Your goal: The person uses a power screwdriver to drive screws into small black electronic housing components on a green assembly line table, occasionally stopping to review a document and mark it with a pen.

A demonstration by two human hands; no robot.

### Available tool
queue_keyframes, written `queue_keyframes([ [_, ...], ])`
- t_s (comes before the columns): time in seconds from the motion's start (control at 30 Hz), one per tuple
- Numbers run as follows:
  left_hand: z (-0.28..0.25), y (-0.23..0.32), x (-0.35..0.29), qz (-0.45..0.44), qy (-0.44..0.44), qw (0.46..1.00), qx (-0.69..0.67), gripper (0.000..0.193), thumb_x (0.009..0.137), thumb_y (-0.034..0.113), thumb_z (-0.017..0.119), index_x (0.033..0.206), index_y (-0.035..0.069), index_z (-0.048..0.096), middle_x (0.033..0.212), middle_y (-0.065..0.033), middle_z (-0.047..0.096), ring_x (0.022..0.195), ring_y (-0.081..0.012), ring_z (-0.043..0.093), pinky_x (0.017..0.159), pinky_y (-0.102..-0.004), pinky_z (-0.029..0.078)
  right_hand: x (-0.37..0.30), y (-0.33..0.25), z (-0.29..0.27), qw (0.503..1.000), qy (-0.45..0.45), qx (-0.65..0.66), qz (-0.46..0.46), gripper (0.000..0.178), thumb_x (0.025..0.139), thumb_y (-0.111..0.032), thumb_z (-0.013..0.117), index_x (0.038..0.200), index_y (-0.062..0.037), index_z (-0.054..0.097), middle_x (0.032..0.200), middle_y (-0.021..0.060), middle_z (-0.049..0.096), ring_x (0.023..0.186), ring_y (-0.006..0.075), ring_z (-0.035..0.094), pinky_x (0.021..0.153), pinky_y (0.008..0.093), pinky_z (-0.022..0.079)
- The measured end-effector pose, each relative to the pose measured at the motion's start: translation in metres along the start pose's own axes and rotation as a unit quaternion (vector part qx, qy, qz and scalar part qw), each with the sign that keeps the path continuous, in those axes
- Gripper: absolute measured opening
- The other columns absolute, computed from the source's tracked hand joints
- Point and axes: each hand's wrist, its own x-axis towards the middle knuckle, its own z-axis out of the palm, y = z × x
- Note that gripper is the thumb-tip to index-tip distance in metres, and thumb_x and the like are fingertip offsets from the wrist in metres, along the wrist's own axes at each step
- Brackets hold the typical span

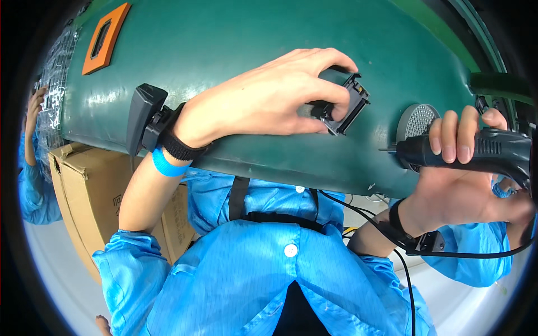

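My left hand [291, 92] reaches over the green table with its fingers closed round a small black plastic housing [357, 103]. The housing stands tilted on the table, and my fingers hide part of it. My right hand [451, 168] is wrapped round a black electric screwdriver [476, 151]. Its thin bit [386, 149] points left toward the housing, apart from it. Beside the screwdriver's front end sits a round grey dish [417, 119] with a dimpled surface, partly covered by the tool.
On the green table [224, 39], an orange frame [116, 28] with a dark slot lies far left. Clear plastic packaging [56, 78] borders the left end. Below stands a cardboard box [95, 196]. A black cable [476, 255] loops from the screwdriver. Other people's blue sleeves [42, 196] show at both sides.
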Motion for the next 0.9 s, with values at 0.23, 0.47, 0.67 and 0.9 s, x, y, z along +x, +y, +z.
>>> queue_keyframes([
  [0.23,-0.001,-0.006,0.003,0.011,-0.005,1.0,0.019,0.025,0.074,0.009,0.083,0.089,0.011,0.063,0.145,-0.014,0.049,0.136,-0.0384,0.045,0.109,-0.0467,0.04,0.005,-0.015,-0.019,0.997,-0.065,-0.035,0.032,0.092,0.074,-0.082,0.049,0.11,0.0026,0.051,0.073,0.0055,0.049,0.063,0.0169,0.044,0.061,0.0329,0.039],
  [0.47,0.006,-0.012,0.003,0.053,0.033,0.997,0.041,0.023,0.076,0.013,0.079,0.086,0.009,0.058,0.122,-0.0134,0.057,0.116,-0.0358,0.054,0.1,-0.0431,0.044,0.001,-0.006,-0.023,0.995,-0.083,-0.046,0.042,0.08,0.072,-0.067,0.064,0.11,0.0019,0.048,0.073,0.0042,0.05,0.065,0.0161,0.047,0.065,0.0317,0.04],
  [0.67,0.005,-0.012,0.004,0.06,0.025,0.998,0.018,0.025,0.075,0.012,0.079,0.084,0.007,0.056,0.118,-0.0118,0.058,0.113,-0.0338,0.056,0.096,-0.0412,0.046,-0.003,0.006,-0.023,0.995,-0.087,-0.05,0.027,0.077,0.075,-0.065,0.062,0.11,0.0018,0.048,0.073,0.0045,0.05,0.064,0.0164,0.047,0.063,0.0318,0.041],
  [0.9,0.008,-0.012,0.009,0.073,0.054,0.996,0.02,0.025,0.074,0.011,0.078,0.089,0.007,0.058,0.115,-0.0118,0.059,0.112,-0.033,0.056,0.095,-0.0414,0.047,-0.001,0.012,-0.021,0.994,-0.093,-0.051,0.027,0.073,0.079,-0.064,0.059,0.11,0.0017,0.047,0.072,0.0051,0.051,0.063,0.0169,0.048,0.06,0.0323,0.041],
])
